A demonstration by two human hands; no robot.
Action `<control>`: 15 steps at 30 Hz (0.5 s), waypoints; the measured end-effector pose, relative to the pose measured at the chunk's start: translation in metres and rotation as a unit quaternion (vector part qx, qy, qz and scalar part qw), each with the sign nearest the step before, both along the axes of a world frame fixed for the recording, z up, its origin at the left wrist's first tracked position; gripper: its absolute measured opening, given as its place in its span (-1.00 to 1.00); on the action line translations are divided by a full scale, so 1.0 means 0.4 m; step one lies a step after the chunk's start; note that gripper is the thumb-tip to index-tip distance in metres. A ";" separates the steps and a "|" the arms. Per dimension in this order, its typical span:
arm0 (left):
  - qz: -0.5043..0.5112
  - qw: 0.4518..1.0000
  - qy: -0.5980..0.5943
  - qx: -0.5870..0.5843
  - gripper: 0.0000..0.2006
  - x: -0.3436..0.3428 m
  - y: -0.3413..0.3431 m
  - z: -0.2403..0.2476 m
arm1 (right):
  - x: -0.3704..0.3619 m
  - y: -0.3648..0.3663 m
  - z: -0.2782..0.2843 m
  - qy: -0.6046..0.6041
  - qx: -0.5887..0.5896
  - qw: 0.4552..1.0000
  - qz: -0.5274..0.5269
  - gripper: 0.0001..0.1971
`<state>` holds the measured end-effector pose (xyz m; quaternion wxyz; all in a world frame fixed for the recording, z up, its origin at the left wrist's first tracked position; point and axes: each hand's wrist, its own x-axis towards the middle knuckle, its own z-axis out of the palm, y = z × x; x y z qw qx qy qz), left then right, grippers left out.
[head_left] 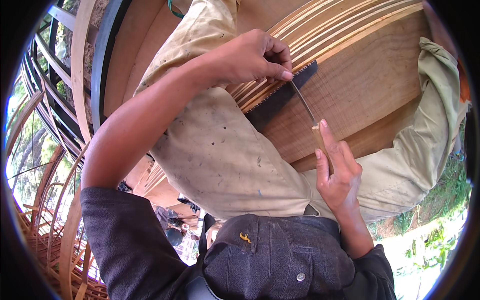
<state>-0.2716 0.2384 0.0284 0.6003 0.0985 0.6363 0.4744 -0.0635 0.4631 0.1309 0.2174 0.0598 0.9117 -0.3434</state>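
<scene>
A thin metal file [303, 101] with a wooden handle [318, 136] crosses a dark saw blade [272, 107]. My right hand [340, 175] is closed round the handle, its index finger stretched along it. At the far end of the file, my left hand [262, 57] pinches the tip between thumb and fingers, just above the blade. The saw's teeth face up and to the left, and its lower end runs behind my trouser leg [225, 150]. The saw's handle is hidden.
Between my legs lies a broad wooden board [370, 82], with several thin wood strips [350, 25] along its far side. Curved wooden and dark frames [80, 65] rise at the left. Green plants [430, 200] grow at the right.
</scene>
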 end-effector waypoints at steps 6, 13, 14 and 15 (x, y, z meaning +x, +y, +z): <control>-0.015 0.999 0.043 -0.015 -0.82 0.007 0.016 -0.001 | -0.009 -0.004 -0.003 -0.011 0.017 1.000 0.010 -0.35; 0.024 0.997 0.045 -0.058 -0.87 -0.027 -0.042 -0.047 | -0.066 -0.060 -0.051 0.024 0.035 0.999 0.015 -0.36; 0.043 0.996 0.050 -0.061 -0.87 -0.043 -0.056 -0.048 | -0.082 -0.070 -0.061 0.040 0.028 0.999 0.010 -0.36; 0.061 0.995 0.054 -0.064 -0.87 -0.056 -0.070 -0.047 | -0.104 -0.075 -0.070 0.058 0.032 0.998 0.019 -0.37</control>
